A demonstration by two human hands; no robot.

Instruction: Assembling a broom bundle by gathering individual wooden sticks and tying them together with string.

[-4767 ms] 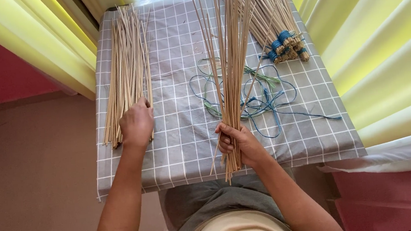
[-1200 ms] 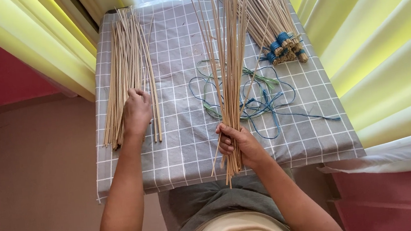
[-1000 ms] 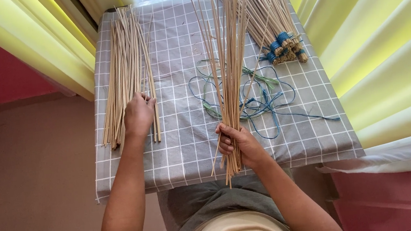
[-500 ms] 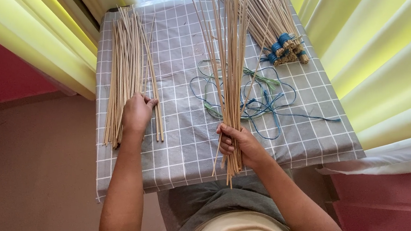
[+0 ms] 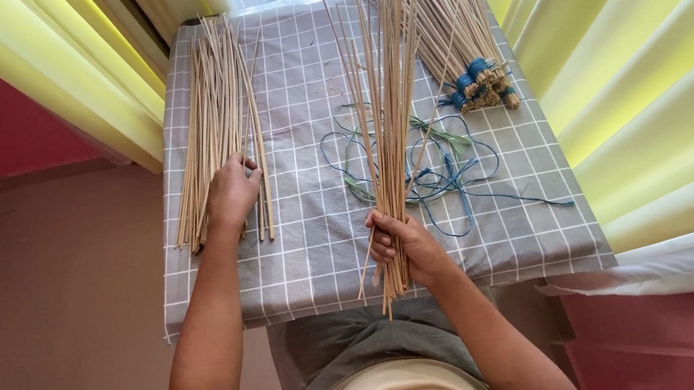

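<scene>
Right hand (image 5: 406,244) forms the firm grip here: its fingers are clenched around the lower ends of a bunch of thin pale sticks (image 5: 388,108), which stands nearly upright from the fist and fans out toward the far end of the worktop (image 5: 319,256). A few stick ends poke out below the fist, past the near edge of the grey checked cloth. The left hand (image 5: 232,192) rests palm down on the near part of a loose pile of sticks (image 5: 215,123) lying flat along the left side of the worktop; its fingers curl over a few sticks at the pile's right edge, but whether they actually pinch one cannot be told. The two hands are well apart, with bare cloth between them. Just behind the held bunch lies a tangle of blue and green string (image 5: 437,170). At the far right corner lie tied bundles of sticks (image 5: 470,67), bound with blue string. Yellow curtains (image 5: 647,85) hang on both sides.
</scene>
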